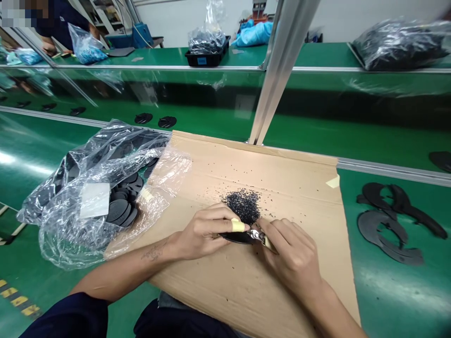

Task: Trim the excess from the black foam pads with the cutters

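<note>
My left hand [204, 230] grips a flat black rubber piece [237, 238], and pale tape wraps its index finger. My right hand [289, 256] holds small metal nippers [256, 236], their tip at the edge of that piece. Just above both hands lies a heap of black rubber crumbs [244, 205], with more scattered over the cardboard sheet [296, 188] beneath. Left of my left hand, a clear plastic bag [95, 188] holds stacked black discs [120, 211]. The nippers' jaws are partly hidden by my fingers.
Black shaped pieces [387, 220] lie on the green bench to the right. An aluminium upright [282, 70] rises behind the cardboard. Farther back stand a black tray [207, 58] with a bagged load and a large black bag [400, 47]. A co-worker [59, 23] is at the far upper left.
</note>
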Demonstrator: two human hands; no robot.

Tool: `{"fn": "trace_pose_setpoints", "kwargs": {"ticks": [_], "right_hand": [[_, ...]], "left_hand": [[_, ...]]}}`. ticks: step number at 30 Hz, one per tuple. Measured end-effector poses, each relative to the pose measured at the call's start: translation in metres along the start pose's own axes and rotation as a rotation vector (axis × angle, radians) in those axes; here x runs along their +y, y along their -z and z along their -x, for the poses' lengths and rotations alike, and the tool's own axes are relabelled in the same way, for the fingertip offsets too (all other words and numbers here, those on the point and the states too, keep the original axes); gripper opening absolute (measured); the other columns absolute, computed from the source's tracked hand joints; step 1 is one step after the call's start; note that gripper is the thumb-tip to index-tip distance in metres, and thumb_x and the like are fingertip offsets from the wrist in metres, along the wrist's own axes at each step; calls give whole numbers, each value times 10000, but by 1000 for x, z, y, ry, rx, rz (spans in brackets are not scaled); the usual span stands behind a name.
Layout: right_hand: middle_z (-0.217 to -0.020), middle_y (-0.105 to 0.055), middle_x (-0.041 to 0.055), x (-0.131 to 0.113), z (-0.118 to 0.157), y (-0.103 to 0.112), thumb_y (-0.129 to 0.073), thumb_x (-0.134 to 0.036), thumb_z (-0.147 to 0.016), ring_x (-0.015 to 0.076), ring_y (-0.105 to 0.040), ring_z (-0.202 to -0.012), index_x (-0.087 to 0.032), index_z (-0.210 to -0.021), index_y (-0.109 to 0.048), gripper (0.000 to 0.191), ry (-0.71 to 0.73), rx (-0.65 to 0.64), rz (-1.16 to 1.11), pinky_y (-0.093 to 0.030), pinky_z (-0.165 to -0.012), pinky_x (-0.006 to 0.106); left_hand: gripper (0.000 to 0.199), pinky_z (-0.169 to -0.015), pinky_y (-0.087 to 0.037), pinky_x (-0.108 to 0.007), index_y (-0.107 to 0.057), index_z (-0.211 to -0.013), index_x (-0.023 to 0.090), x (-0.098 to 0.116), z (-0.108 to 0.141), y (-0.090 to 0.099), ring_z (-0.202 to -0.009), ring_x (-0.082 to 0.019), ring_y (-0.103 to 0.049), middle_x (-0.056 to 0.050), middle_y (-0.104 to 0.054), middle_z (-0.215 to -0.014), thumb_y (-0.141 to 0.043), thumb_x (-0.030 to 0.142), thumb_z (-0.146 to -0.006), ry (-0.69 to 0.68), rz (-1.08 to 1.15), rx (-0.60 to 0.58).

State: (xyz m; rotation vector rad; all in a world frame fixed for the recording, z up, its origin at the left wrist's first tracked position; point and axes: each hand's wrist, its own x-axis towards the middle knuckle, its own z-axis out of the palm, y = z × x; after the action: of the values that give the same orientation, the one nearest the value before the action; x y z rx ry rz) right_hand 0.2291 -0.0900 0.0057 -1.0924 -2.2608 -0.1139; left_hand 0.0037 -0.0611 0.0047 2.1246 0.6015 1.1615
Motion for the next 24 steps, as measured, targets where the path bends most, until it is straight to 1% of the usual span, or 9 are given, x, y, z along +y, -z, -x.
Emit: {"fn": "trace_pose_setpoints", "kwargs": {"ticks": [5, 9, 12, 15, 18, 20, 22, 24], "right_hand": [[-715, -660, 40, -2, 2, 0, -490, -77, -961, 161, -548, -601, -180, -1009, -663, 207, -7, -9, -39, -429, -564, 317], [-727, -652, 41, -2, 3, -1, -494, -82, -971, 154, -542, -608, -166, -993, -649, 177, -49, 3, -113, -427, -571, 307], [-714, -623, 42, 0, 1, 0, -530, -109, -965, 172, -508, -627, -165, -1007, -651, 140, -92, 25, -35, -395, -593, 324], [-740, -608, 53, 2, -3, 1, -550, -107, -944, 201, -485, -675, -170, -1050, -648, 158, -84, -3, 84, -334, -605, 344], [-772, -608, 63, 2, -5, 1, -538, -97, -933, 222, -475, -716, -168, -1091, -638, 201, -37, -37, 142, -299, -610, 359], [-780, -607, 69, 2, -5, 0, -524, -94, -928, 231, -468, -729, -158, -1104, -631, 216, -30, -49, 163, -300, -617, 364], [-788, -610, 73, 2, -4, -2, -516, -91, -927, 232, -463, -731, -147, -1105, -622, 215, -46, -63, 169, -309, -627, 361], [-798, -612, 76, 3, -2, -4, -515, -100, -934, 230, -467, -728, -144, -1097, -614, 196, -79, -73, 160, -311, -631, 353]], "left_hand": [[225, -764, -566, -312, -712, -1163, 187, -1, 2, -1, -872, -172, -682, -87, -735, -952, -667, 165, -944, 31, 45, -8], [187, -775, -563, -317, -719, -1123, 168, 1, 0, -1, -895, -181, -681, -96, -732, -952, -665, 161, -944, 44, 55, -4], [178, -795, -561, -325, -718, -1113, 175, 2, -1, 0, -910, -182, -676, -90, -728, -957, -661, 157, -945, 42, 38, -10], [213, -809, -555, -328, -701, -1145, 180, 1, 0, -1, -920, -180, -665, -84, -718, -973, -651, 143, -941, 40, 12, -42], [246, -794, -537, -322, -680, -1178, 185, -2, 2, -3, -903, -176, -643, -79, -707, -992, -610, 128, -949, 41, -77, -87], [256, -807, -519, -330, -677, -1172, 198, -3, 3, -4, -910, -182, -624, -69, -710, -994, -602, 112, -943, 25, -173, -91], [262, -827, -499, -342, -683, -1151, 211, -4, 3, -5, -929, -192, -606, -56, -723, -1000, -609, 92, -930, 14, -280, -65], [254, -824, -487, -341, -684, -1139, 207, -5, 2, -5, -921, -190, -601, -53, -734, -1007, -607, 85, -931, 17, -337, -19]]}}
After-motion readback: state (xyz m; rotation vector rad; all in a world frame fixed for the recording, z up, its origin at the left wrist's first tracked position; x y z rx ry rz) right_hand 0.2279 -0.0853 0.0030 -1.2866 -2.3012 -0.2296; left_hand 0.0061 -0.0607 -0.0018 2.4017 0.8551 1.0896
